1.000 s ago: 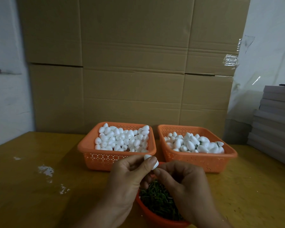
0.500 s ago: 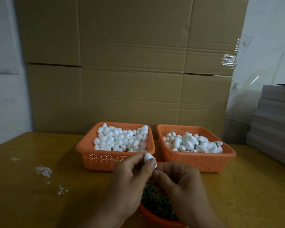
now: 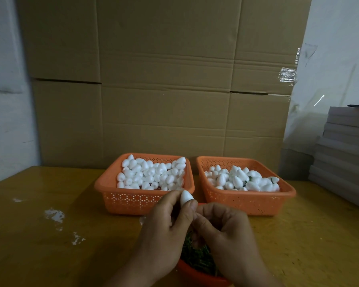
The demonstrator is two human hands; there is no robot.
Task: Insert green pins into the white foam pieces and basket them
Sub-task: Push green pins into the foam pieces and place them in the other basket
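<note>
No readable text, label or number anywhere.

Left hand (image 3: 166, 230) pinches foam piece (image 3: 186, 197) beside right hand (image 3: 224, 230).

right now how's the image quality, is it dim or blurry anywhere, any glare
Head view: dim overall, the hands in shadow, so the left hand and right hand show little detail; the white foam piece stands out brightly. Glare glints off the tape on the cardboard; wide-angle bending shows at the edges. The green pins are dark and hard to separate.
</note>
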